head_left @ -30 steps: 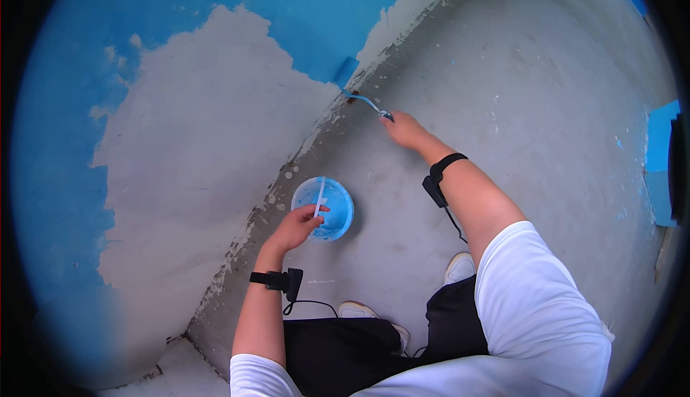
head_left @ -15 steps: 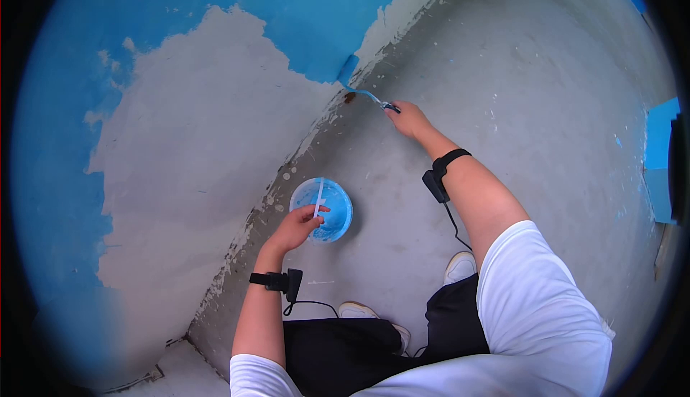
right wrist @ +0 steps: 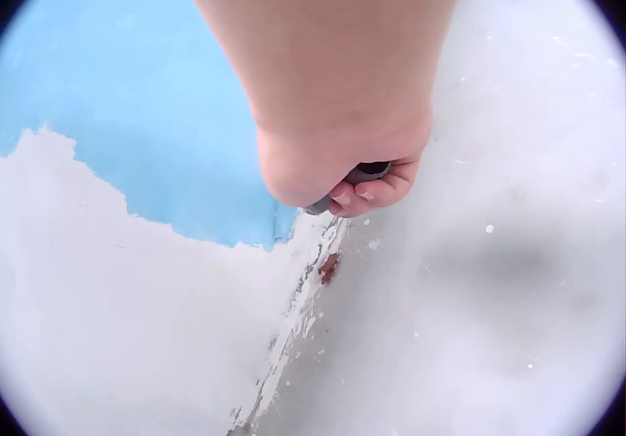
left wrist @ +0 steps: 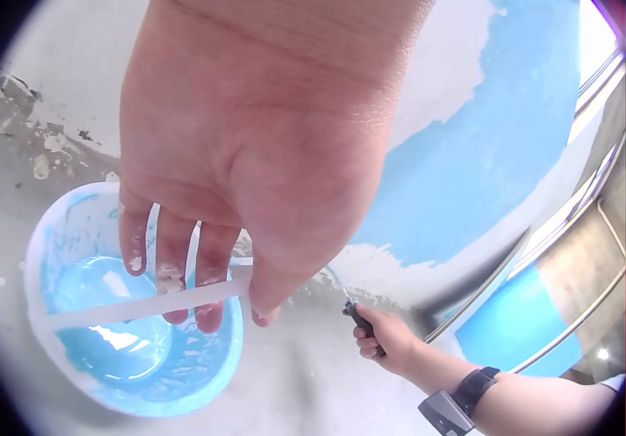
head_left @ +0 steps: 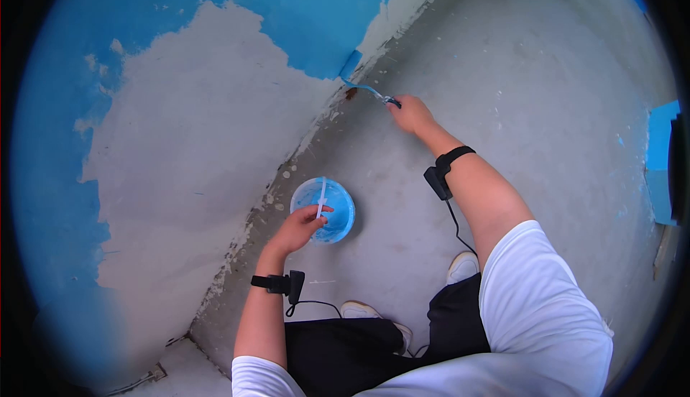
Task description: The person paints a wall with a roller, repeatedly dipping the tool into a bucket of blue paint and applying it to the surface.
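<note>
The left hand [head_left: 296, 230] grips the white strap handle [left wrist: 147, 307] of a round bucket [left wrist: 83, 387] with blue paint [left wrist: 112, 343] inside; in the left wrist view the fingers hang over the bucket's opening. The right hand [head_left: 412, 115] is wrapped round the dark handle [right wrist: 370, 172] of a paint roller. The blue roller head [head_left: 350, 63] lies against the lower edge of the blue painted area [head_left: 316, 16], just above the line where wall and floor meet. In the right wrist view the hand hides the roller head.
An unpainted pale wall patch [head_left: 187, 124] lies left of the bucket. Grey floor [head_left: 532, 109] spreads to the right, with the person's shoes [head_left: 359, 309] near the bottom. A blue panel [head_left: 660, 160] stands at the far right. Cables hang from both wrist straps.
The right hand and roller have moved slightly up in the head view, the roller head staying at the wall's lower edge. The left hand keeps its hold on the bucket handle.
</note>
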A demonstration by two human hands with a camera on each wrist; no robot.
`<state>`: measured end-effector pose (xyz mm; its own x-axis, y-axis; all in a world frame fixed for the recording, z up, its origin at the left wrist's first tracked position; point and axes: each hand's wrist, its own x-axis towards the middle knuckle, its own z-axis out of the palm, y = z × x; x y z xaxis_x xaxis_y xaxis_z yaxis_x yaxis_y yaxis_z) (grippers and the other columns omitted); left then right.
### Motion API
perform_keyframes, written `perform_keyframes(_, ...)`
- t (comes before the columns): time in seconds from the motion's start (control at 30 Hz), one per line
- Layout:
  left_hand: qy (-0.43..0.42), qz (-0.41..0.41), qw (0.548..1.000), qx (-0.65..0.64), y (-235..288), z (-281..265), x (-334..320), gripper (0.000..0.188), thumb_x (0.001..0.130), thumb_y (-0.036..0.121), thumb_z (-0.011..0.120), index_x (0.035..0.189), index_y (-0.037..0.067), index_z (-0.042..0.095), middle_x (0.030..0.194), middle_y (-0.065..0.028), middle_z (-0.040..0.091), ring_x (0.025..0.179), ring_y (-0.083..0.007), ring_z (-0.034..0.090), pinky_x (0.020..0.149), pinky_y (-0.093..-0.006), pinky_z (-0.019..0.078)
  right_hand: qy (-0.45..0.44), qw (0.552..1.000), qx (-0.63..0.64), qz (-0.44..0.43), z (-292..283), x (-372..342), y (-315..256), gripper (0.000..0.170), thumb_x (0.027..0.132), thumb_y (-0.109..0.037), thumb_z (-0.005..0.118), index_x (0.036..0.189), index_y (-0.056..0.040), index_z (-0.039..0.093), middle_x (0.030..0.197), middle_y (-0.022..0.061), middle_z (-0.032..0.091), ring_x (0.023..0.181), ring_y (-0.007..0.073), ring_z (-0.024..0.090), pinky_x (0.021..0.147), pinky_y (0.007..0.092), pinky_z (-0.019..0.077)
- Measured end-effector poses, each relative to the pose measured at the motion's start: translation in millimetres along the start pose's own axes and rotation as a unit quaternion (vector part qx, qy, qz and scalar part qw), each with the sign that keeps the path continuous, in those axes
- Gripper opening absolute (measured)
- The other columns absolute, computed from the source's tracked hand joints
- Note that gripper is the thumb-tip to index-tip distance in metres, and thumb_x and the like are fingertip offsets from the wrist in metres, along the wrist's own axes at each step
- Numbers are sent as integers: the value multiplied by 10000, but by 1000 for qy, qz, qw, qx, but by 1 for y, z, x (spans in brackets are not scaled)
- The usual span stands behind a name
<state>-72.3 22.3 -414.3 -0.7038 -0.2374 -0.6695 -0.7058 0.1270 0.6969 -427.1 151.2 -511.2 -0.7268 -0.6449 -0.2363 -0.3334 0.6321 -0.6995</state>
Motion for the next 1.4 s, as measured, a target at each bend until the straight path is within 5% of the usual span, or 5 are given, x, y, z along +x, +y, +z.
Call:
perform_keyframes(0.27, -14, 16, 1000, -9, 0, 0, 2, 272, 962, 167, 608, 1223, 102, 654, 1044, -32, 665, 995, -131, 600, 896, -304, 477, -23, 999, 9, 25, -8, 19, 3, 338, 928, -327, 589, 1016, -18, 693, 885, 230, 679, 847, 414, 634, 763, 460, 489)
perform_keyframes(0.43, -15, 20, 1000, -1, -8, -1, 7, 285, 964, 157, 612, 1236, 83, 650, 988, 2, 651, 918, -107, 587, 844, -284, 483, -8, 999, -2, -50, -24, -9, 7, 296, 935, -307, 591, 1017, -40, 688, 849, 204, 670, 808, 401, 619, 727, 441, 486)
perform_keyframes(0.87, -14, 19, 1000, -12, -10, -1, 2, 287, 961, 177, 619, 1232, 89, 653, 995, -5, 658, 926, -113, 595, 853, -291, 485, 27, 1000, -6, -7, -1, 3, 6, 306, 937, -315, 586, 1032, -42, 686, 867, 218, 668, 857, 415, 627, 752, 470, 490)
perform_keyframes(1.27, -7, 27, 1000, -8, -13, -2, 2, 297, 956, 169, 619, 1241, 92, 650, 995, 0, 660, 922, -115, 598, 840, -293, 488, 63, 994, 31, -82, -8, -13, 20, 293, 921, -311, 618, 1046, -52, 676, 905, 189, 694, 868, 397, 646, 757, 440, 512)
perform_keyframes(1.4, -4, 21, 1000, -9, -15, -1, 1, 296, 957, 167, 618, 1243, 95, 650, 998, 2, 660, 922, -112, 598, 838, -291, 488, 42, 996, 70, -37, -5, -7, 27, 312, 914, -292, 650, 1039, -7, 671, 808, 150, 694, 739, 276, 662, 698, 374, 501)
